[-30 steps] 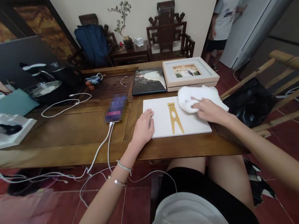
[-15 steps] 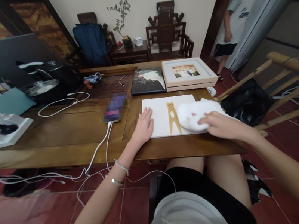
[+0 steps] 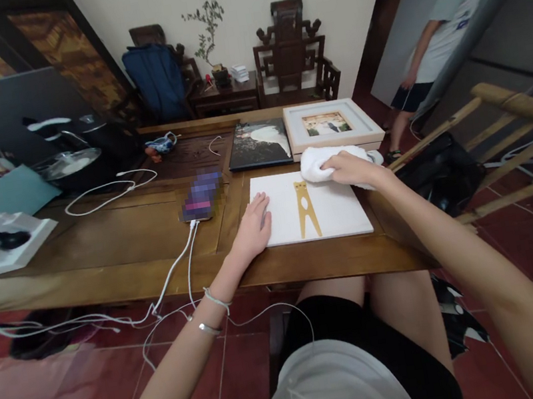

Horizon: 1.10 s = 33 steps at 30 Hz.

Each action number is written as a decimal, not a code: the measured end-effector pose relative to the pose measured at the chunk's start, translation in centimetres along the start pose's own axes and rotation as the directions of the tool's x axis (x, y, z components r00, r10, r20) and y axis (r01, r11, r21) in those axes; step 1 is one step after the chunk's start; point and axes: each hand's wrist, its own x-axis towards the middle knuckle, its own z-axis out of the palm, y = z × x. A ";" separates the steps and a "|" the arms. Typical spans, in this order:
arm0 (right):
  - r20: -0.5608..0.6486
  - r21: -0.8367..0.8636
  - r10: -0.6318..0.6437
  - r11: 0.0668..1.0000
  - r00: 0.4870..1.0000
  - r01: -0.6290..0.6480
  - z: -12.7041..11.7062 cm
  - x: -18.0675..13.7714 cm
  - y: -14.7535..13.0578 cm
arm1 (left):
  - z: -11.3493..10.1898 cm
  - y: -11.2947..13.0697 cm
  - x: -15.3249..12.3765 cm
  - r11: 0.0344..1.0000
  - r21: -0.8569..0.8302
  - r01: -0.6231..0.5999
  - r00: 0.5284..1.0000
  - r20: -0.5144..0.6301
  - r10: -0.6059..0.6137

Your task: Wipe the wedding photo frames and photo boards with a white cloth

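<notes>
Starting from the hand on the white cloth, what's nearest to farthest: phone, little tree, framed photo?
1. Framed photo, just behind the right hand on the white cloth.
2. Phone, left on the table.
3. Little tree, far back across the room.

- A long wooden worktop (image 3: 140, 229) stretches out before me.
- Near my edge, right of centre, a white board (image 3: 334, 212) lies flat.
- A white cloth (image 3: 314, 163) rests at the board's far corner.
- Just left of the board lies a phone (image 3: 201, 196).
- Beyond them, a dark photo print (image 3: 260, 143) sits beside a framed picture (image 3: 330, 123).
- At the far left sits a white box (image 3: 10, 243).
</notes>
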 end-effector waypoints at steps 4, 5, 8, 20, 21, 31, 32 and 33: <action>-0.017 0.029 -0.094 0.995 0.995 0.094 0.8 -5.0 -2.2 | -0.1 0.1 0.0 1.000 0.026 0.007 1.000 0.016 -0.007; -0.018 0.036 -0.107 0.993 0.994 0.108 1.0 -6.6 -2.8 | -0.1 0.1 0.0 1.000 0.027 0.008 1.000 0.018 -0.008; -0.002 0.054 -0.160 0.986 0.987 0.160 1.6 -11.4 -4.5 | -0.1 0.1 0.0 1.000 0.012 0.013 1.000 0.013 -0.013; 0.033 0.065 -0.127 0.990 0.991 0.125 1.1 -11.7 -4.8 | -0.1 0.0 0.0 0.999 0.049 0.000 1.000 0.018 -0.001; 0.012 0.056 -0.113 0.992 0.994 0.112 0.9 -10.1 -4.2 | -0.1 0.0 0.0 0.998 0.055 -0.003 1.000 0.021 0.002; -0.124 -0.005 -0.075 0.997 0.989 0.075 2.4 -1.4 -0.5 | -0.1 -0.1 0.0 0.997 0.079 -0.022 1.000 0.019 0.020; -0.131 -0.024 -0.092 0.996 0.987 0.090 2.8 -2.0 -0.8 | -0.1 -0.1 0.0 0.997 0.077 -0.022 1.000 0.018 0.021; -0.138 -0.038 -0.107 0.994 0.985 0.103 3.2 -3.0 -1.2 | -0.1 -0.1 0.0 0.997 0.075 -0.021 1.000 0.017 0.020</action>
